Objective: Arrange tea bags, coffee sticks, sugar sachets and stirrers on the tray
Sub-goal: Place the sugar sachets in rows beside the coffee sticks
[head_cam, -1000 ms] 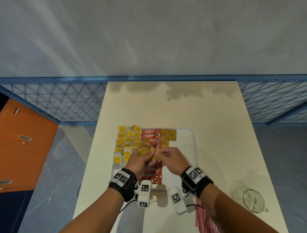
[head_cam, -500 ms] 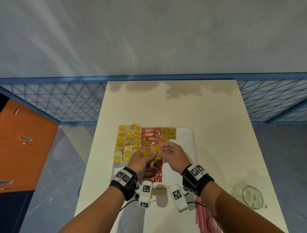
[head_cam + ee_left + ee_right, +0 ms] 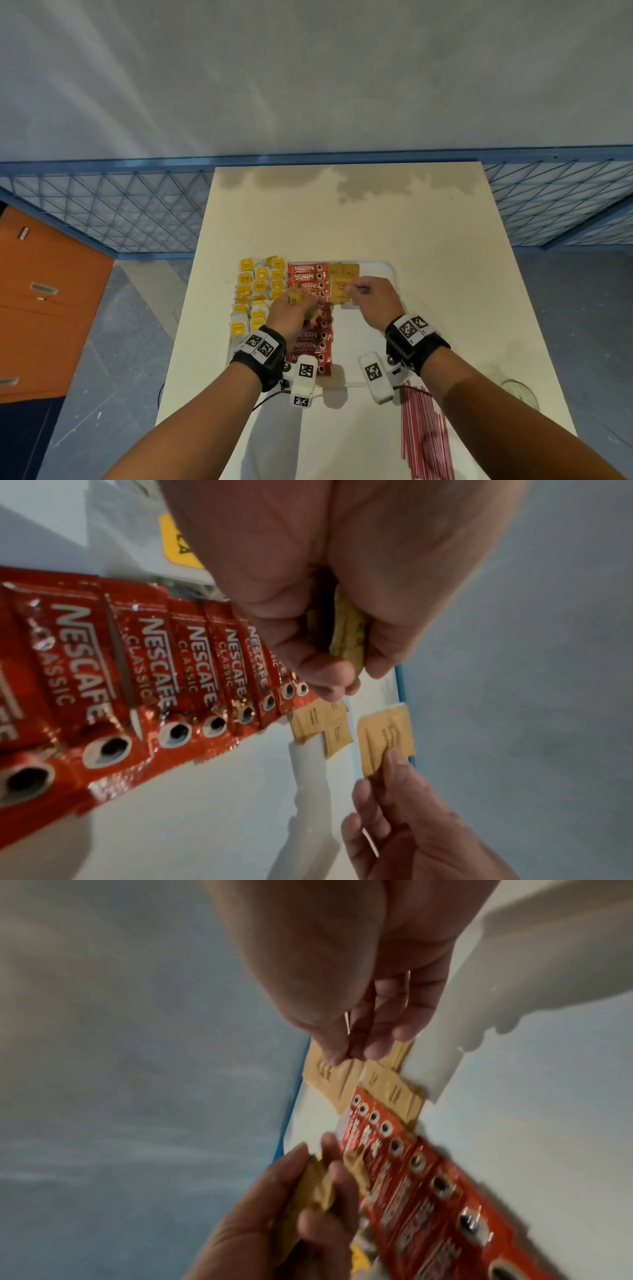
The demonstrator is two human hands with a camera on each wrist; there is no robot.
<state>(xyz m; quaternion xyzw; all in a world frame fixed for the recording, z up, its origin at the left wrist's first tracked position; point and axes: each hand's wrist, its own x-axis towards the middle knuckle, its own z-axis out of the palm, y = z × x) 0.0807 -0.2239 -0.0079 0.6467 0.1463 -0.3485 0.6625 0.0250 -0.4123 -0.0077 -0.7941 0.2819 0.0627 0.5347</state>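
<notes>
A white tray (image 3: 383, 346) holds yellow-tagged tea bags (image 3: 258, 291) on its left and a column of red coffee sticks (image 3: 310, 337) in the middle. Brown sugar sachets (image 3: 342, 269) lie at its far end. My left hand (image 3: 294, 310) grips a bundle of brown sachets (image 3: 347, 637) over the coffee sticks (image 3: 137, 674). My right hand (image 3: 368, 296) pinches a single brown sachet (image 3: 339, 291) by its edge, just above the tray beside the laid sachets (image 3: 394, 1091). Red stirrers (image 3: 424, 435) lie on the table at the near right, off the tray.
The cream table (image 3: 359, 222) stretches beyond the tray. A clear glass (image 3: 520, 394) stands at the near right edge. A blue mesh railing (image 3: 102, 209) runs behind the table, and an orange cabinet (image 3: 37, 301) is down at the left.
My right hand has drawn one sachet out of the bundle and carried it right and away from me, towards the far sachets. My left hand stays over the coffee sticks.
</notes>
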